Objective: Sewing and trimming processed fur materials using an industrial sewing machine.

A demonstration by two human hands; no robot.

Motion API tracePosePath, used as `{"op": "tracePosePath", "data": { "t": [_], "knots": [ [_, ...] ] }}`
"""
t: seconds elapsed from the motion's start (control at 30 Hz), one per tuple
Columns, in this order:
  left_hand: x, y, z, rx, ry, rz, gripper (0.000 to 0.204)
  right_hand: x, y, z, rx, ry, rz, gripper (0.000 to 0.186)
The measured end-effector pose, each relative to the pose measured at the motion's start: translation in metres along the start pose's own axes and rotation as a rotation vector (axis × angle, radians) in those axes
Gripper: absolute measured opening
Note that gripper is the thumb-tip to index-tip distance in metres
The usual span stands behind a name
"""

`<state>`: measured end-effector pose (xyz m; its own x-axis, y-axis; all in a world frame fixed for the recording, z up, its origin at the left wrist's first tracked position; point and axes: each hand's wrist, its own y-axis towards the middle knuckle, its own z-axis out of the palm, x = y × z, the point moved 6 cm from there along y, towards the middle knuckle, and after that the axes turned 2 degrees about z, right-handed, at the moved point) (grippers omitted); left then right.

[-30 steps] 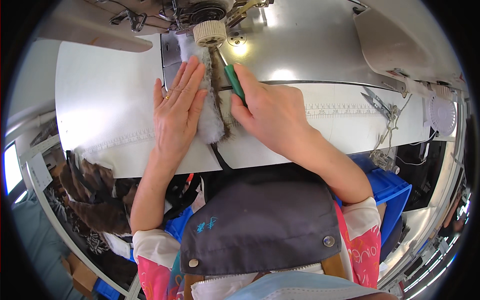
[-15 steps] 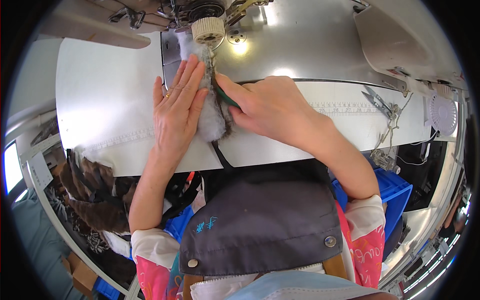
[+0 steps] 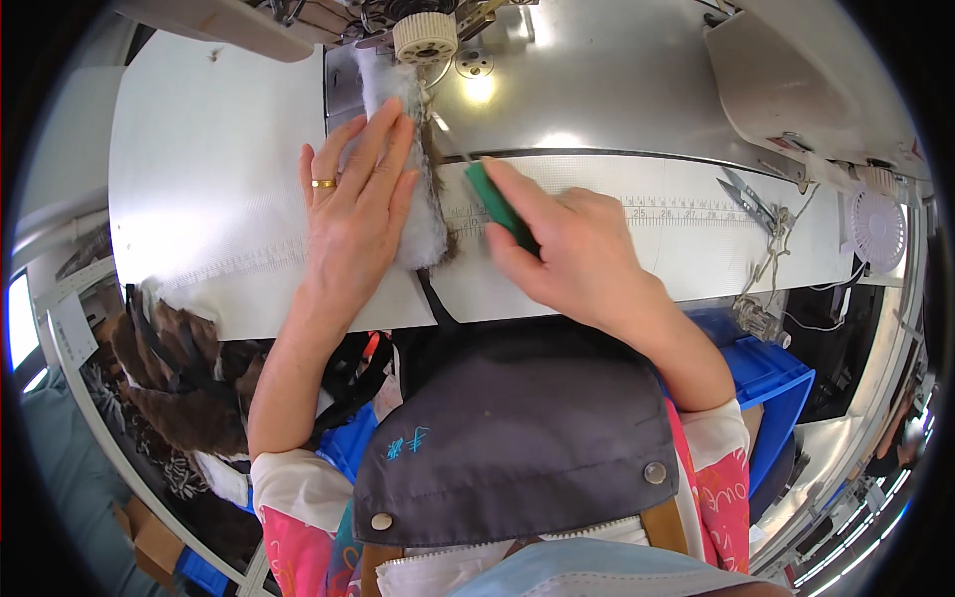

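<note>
A strip of fur (image 3: 423, 224), pale and fluffy with a brown edge, runs from the sewing machine's ribbed cream wheel (image 3: 425, 38) toward me. My left hand (image 3: 358, 199) lies flat on it, fingers stretched toward the machine, a ring on one finger. To the right of the strip, my right hand (image 3: 572, 234) is closed round the green handle of a tool (image 3: 487, 197). The tool's thin metal shaft, blurred, points at the brown edge near the wheel; whether its tip touches the fur I cannot tell. A black band (image 3: 435, 298) hangs from the strip's near end.
Scissors (image 3: 746, 197) and knotted cord (image 3: 778, 234) lie at the white table's (image 3: 199, 179) right, beside a small round fan (image 3: 878, 227). Brown fur pieces (image 3: 184, 388) hang below the left edge. A blue crate (image 3: 771, 388) stands below right. The machine's metal bed (image 3: 597, 99) lies ahead.
My right hand has drawn back to the right, away from the fur, bringing the green handle and metal shaft into view. My left hand stays flat on the strip.
</note>
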<state>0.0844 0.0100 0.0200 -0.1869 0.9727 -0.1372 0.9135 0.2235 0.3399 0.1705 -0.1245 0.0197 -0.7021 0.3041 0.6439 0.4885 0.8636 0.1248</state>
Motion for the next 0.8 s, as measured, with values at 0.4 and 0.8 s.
{"op": "tracePosePath", "data": {
  "t": [0.4,0.8],
  "knots": [
    [0.003,-0.003,-0.004,-0.150,-0.150,0.044,0.029,0.014,-0.002,0.017,0.031,0.090,0.133,0.041],
    [0.002,-0.002,-0.007,-0.116,-0.252,0.066,0.028,0.004,-0.002,0.002,0.376,-0.249,-0.149,0.045]
  ]
}}
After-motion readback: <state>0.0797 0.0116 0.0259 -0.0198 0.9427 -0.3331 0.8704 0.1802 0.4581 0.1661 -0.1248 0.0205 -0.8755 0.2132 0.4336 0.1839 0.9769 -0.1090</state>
